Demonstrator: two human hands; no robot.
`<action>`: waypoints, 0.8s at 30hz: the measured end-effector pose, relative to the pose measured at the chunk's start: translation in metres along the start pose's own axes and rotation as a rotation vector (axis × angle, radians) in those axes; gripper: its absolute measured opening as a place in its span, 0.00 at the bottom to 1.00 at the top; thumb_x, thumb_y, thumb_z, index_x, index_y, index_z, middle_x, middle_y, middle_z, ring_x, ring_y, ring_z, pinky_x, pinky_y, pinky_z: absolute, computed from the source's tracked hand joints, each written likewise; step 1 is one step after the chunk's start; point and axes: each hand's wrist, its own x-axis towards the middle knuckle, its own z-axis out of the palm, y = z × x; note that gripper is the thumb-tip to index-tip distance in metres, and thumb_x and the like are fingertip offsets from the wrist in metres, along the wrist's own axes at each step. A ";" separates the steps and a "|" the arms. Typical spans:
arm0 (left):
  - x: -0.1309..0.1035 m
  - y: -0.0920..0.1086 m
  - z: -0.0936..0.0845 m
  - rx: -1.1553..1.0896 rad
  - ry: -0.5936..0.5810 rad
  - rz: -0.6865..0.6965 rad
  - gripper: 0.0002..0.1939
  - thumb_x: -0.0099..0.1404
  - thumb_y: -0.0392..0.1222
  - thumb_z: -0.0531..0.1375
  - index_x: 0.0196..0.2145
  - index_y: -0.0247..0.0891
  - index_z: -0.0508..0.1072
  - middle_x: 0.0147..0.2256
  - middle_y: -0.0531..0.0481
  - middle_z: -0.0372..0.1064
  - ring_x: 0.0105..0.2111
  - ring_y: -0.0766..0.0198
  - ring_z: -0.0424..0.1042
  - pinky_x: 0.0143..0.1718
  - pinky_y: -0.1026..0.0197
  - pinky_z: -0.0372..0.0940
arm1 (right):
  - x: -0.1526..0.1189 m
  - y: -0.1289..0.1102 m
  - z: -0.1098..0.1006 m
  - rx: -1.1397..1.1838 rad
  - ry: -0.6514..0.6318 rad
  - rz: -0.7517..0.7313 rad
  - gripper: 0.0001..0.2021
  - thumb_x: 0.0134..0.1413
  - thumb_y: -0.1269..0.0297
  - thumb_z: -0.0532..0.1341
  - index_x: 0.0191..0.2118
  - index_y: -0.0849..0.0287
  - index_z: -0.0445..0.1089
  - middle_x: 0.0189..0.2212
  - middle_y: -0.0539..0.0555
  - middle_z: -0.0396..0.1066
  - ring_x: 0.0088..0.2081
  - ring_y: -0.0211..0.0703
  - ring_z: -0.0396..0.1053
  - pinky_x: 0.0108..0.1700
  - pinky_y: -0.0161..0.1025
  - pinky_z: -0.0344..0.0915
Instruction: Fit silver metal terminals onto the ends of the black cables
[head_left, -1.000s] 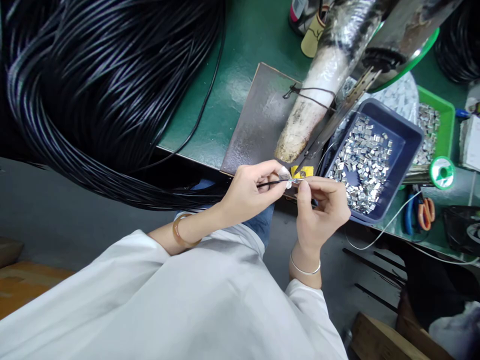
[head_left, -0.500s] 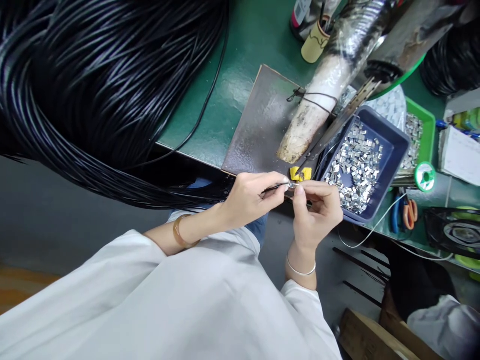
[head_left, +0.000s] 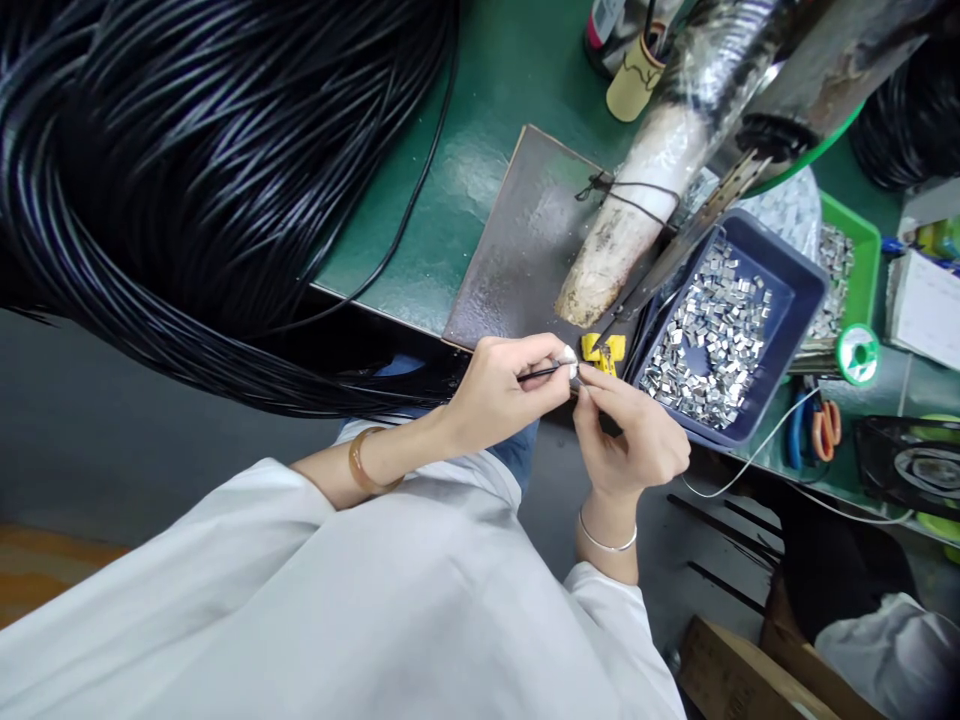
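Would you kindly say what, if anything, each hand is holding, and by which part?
The left hand pinches a black cable near its end; the right hand is at that end, but whether it grips anything is too small to tell.

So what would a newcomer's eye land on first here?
Probably the huge heap of black cable filling the upper left. Next, the dark blue tray of small shiny metal pieces, right of centre. Near the middle, the left hand pinches a black wire close to the right hand.
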 end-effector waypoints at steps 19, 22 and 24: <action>0.011 -0.001 0.006 0.126 0.128 0.186 0.04 0.61 0.30 0.61 0.31 0.32 0.76 0.19 0.59 0.59 0.18 0.77 0.53 0.22 0.70 0.52 | 0.004 -0.010 0.013 0.085 0.073 0.314 0.10 0.51 0.76 0.68 0.38 0.56 0.73 0.40 0.51 0.79 0.39 0.38 0.77 0.32 0.31 0.74; 0.012 -0.001 0.007 0.141 0.164 0.256 0.04 0.61 0.29 0.61 0.31 0.32 0.76 0.23 0.56 0.70 0.18 0.77 0.56 0.22 0.71 0.55 | 0.005 -0.011 0.011 0.084 0.069 0.312 0.10 0.51 0.76 0.68 0.38 0.56 0.74 0.41 0.51 0.79 0.40 0.38 0.77 0.32 0.32 0.74; 0.013 0.000 0.006 0.156 0.172 0.278 0.04 0.61 0.29 0.61 0.32 0.32 0.77 0.26 0.53 0.74 0.19 0.77 0.58 0.22 0.71 0.57 | 0.006 -0.012 0.011 0.080 0.070 0.302 0.10 0.51 0.76 0.68 0.38 0.56 0.74 0.40 0.51 0.79 0.40 0.38 0.77 0.33 0.32 0.75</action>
